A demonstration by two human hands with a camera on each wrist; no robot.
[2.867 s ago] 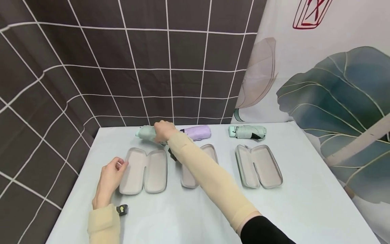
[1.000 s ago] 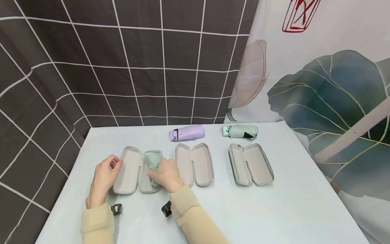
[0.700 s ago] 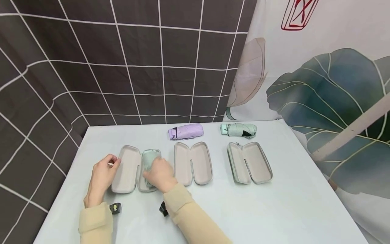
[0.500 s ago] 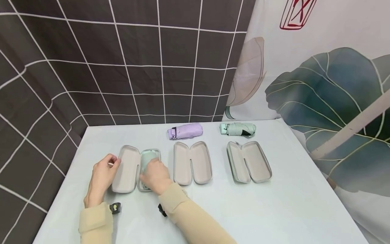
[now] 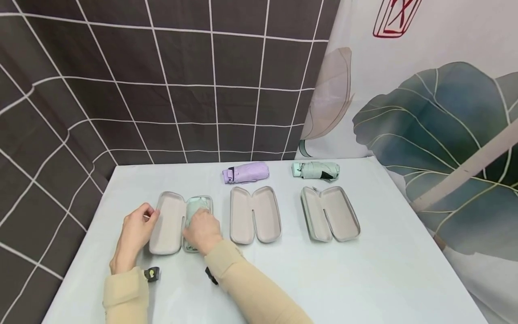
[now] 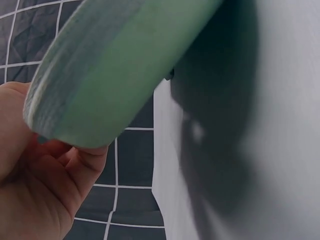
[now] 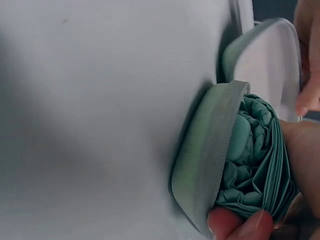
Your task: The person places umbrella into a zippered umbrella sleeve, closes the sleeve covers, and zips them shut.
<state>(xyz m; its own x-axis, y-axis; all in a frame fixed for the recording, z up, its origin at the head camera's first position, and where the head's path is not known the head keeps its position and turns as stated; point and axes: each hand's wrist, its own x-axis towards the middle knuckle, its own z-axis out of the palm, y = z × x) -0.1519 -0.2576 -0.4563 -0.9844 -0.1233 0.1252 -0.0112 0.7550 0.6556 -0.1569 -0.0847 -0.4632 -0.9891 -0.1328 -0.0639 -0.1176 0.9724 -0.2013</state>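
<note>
A folded mint-green umbrella (image 5: 196,205) lies lengthwise in the right half of the leftmost zip case (image 5: 167,227). My right hand (image 5: 202,231) grips it from above. In the right wrist view, pleated fabric of the umbrella (image 7: 260,155) bulges above the zipped rim, with fingertips (image 7: 255,227) at its side. My left hand (image 5: 135,231) holds the outer edge of the case's left half. The left wrist view has the fingers of that hand (image 6: 55,175) at the end of the green shell (image 6: 115,75); part of the thumb is hidden.
Two more opened cases stand to the right, the middle case (image 5: 243,218) and the right case (image 5: 341,213). Behind them lie a folded purple umbrella (image 5: 247,173) and another mint-green umbrella (image 5: 317,170). A dark gridded curtain (image 5: 182,90) hangs behind the white table (image 5: 344,283).
My right hand has brought the green umbrella from the table's back into the case's right half, then shifted slightly left over it. My left hand has stayed at the case's edge.
</note>
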